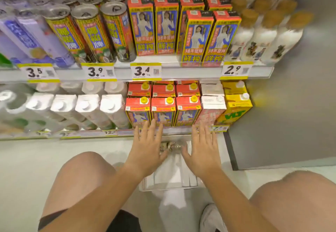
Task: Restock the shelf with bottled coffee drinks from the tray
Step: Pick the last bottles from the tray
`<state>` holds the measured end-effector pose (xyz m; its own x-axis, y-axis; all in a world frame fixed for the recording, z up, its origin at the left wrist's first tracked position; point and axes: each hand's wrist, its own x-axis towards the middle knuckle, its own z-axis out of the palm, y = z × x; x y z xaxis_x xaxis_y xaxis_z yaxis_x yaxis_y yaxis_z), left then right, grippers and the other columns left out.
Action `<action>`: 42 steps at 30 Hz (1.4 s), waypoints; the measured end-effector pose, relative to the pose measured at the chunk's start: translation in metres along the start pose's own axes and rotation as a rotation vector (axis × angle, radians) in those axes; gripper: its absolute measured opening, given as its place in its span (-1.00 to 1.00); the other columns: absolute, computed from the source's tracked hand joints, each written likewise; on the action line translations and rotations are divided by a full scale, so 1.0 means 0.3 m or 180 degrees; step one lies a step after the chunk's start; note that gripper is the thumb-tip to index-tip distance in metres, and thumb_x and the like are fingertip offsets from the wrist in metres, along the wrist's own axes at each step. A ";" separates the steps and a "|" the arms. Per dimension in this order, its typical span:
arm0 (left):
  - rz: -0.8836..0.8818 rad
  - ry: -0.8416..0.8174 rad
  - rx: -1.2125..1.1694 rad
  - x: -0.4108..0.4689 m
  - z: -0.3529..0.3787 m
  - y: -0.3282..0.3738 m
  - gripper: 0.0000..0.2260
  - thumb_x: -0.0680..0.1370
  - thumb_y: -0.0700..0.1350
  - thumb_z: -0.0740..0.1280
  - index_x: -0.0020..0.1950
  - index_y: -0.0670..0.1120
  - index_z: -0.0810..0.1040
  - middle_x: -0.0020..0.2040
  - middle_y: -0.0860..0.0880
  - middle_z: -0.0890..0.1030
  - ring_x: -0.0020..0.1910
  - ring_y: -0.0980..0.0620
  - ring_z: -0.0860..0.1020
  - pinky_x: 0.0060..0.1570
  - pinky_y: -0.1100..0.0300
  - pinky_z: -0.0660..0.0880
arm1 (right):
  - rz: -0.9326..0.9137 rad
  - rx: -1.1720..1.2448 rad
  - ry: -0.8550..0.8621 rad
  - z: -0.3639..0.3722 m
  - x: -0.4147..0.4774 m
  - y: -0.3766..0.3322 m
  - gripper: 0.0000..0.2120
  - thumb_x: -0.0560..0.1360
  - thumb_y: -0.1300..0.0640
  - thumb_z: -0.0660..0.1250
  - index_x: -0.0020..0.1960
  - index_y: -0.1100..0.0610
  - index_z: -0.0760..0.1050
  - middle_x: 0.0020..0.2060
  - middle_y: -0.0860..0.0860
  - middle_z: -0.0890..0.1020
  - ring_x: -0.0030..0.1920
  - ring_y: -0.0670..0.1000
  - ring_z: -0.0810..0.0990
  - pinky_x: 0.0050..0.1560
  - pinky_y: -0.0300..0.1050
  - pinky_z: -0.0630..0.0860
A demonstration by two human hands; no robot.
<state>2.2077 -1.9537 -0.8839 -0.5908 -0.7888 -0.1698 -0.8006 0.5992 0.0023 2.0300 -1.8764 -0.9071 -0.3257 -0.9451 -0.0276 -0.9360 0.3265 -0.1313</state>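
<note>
Head view: person crouches before the shelf (138, 76), knees wide; left hand (148, 145) and right hand (201, 149) both spread flat, fingers splayed, holding nothing, poised just above a clear tray (171, 186) on the floor. Between the hands, blurred bottle tops (171, 146) show at the tray's far end, presumably the coffee drinks; the count is unreadable. Judged progress: early or between picks, no bottle in hand, and the red cartons (163, 104) above fill their row, so the target slot is not evident.
</note>
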 end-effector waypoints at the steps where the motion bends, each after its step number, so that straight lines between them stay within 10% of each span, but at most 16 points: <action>1: -0.0039 -0.0127 -0.0044 -0.017 0.056 0.005 -0.26 0.51 0.28 0.00 0.55 -0.17 0.25 0.53 -0.29 0.26 0.50 -0.32 0.24 0.37 -0.34 0.22 | -0.0032 0.0015 -0.0153 0.051 -0.018 -0.003 -0.22 0.51 -0.29 -0.02 0.56 0.19 0.20 0.54 0.23 0.22 0.55 0.22 0.16 0.49 0.15 -0.07; 10: -0.0388 -0.1127 -0.0453 -0.100 0.435 0.101 -0.29 0.60 0.30 -0.06 0.62 -0.09 -0.12 0.62 -0.18 -0.03 0.57 -0.19 -0.01 0.51 -0.14 0.02 | -0.0447 -0.0340 -0.1115 0.438 -0.109 -0.002 -0.25 0.52 -0.23 0.10 0.56 0.21 0.20 0.54 0.26 0.20 0.55 0.25 0.17 0.52 0.25 0.12; 14: -0.0994 -0.1419 -0.1510 -0.073 0.540 0.133 -0.24 0.57 0.35 0.00 0.62 -0.05 -0.12 0.62 -0.10 -0.04 0.57 -0.11 0.02 0.51 -0.04 0.10 | -0.0935 -0.0652 -0.1517 0.538 -0.019 -0.017 -0.18 0.58 -0.11 0.23 0.60 0.20 -0.14 0.59 0.22 -0.03 0.58 0.24 -0.09 0.55 0.18 -0.14; 24: -0.1931 -0.1211 -0.2918 -0.023 0.743 0.096 -0.24 0.58 0.25 0.18 0.62 -0.02 -0.10 0.61 0.02 0.01 0.57 0.00 0.05 0.52 0.04 0.09 | -0.1308 -0.1295 -0.1329 0.741 0.173 -0.096 -0.42 0.42 0.21 0.40 0.39 0.22 0.29 0.23 0.14 0.41 0.20 0.12 0.45 0.22 -0.04 0.40; 32: -0.1714 -0.1102 -0.2618 0.005 0.716 0.060 -0.28 0.58 0.15 0.24 0.60 -0.08 -0.02 0.54 -0.05 0.16 0.50 -0.04 0.20 0.46 0.01 0.24 | -0.0338 0.0606 -0.0903 0.651 0.110 -0.100 -0.60 0.23 0.20 0.50 0.06 0.16 0.55 -0.15 0.05 0.61 -0.19 0.13 0.60 -0.31 -0.07 0.52; 39: -0.0685 -0.0697 -0.1041 0.011 0.403 0.014 -0.32 0.60 0.16 0.16 0.60 -0.14 0.01 0.56 -0.13 0.14 0.53 -0.13 0.14 0.40 0.03 0.31 | 0.0430 0.1847 -0.0046 0.159 0.024 -0.092 -0.61 0.39 0.00 0.43 0.20 -0.11 0.46 0.03 -0.19 0.52 0.05 -0.08 0.52 -0.07 -0.11 0.51; 42: -0.0293 -0.0552 -0.0618 -0.007 0.255 -0.010 -0.26 0.42 0.22 0.31 0.49 -0.17 0.36 0.41 -0.22 0.45 0.35 -0.24 0.47 0.17 -0.08 0.54 | 0.0573 0.2097 0.0282 -0.090 0.026 -0.085 -0.60 0.37 -0.06 0.47 0.13 -0.22 0.41 -0.03 -0.29 0.47 0.02 -0.16 0.51 -0.04 -0.15 0.52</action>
<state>2.2188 -1.9434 -0.9588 -0.5022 -0.7933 -0.3442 -0.8641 0.4754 0.1652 2.0478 -1.8916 -0.8772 -0.5044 -0.8630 -0.0279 -0.5995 0.3733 -0.7080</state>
